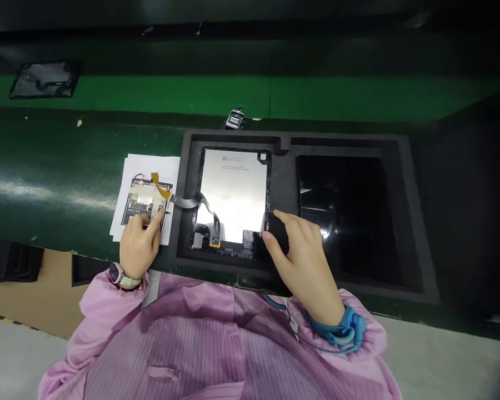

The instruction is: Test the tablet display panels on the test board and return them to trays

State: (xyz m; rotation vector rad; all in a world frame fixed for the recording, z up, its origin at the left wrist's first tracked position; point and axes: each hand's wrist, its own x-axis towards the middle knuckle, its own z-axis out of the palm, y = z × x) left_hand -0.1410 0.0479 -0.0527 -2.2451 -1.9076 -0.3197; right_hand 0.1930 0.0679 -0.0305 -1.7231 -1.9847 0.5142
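Observation:
My left hand (139, 244) rests on the lower part of a small circuit board (145, 201), its fingers bent and thumb apart. White paper sheets (120, 208) lie under the board. A grey ribbon cable (187, 202) with a yellow end runs from above the board to the open tablet unit (235, 194), which shows a silver back plate. That unit sits in the left recess of a black foam tray (186, 166). Over the unit's lower right edge is my right hand (302, 253), thumb and index finger spread, holding nothing visible.
A glossy black panel (341, 216) fills the tray's right recess. Behind the tray lies a small metallic item (235, 119). Another dark device (45, 79) is on the green surface at the far left. Dark trays (14, 261) stand below the bench edge at left.

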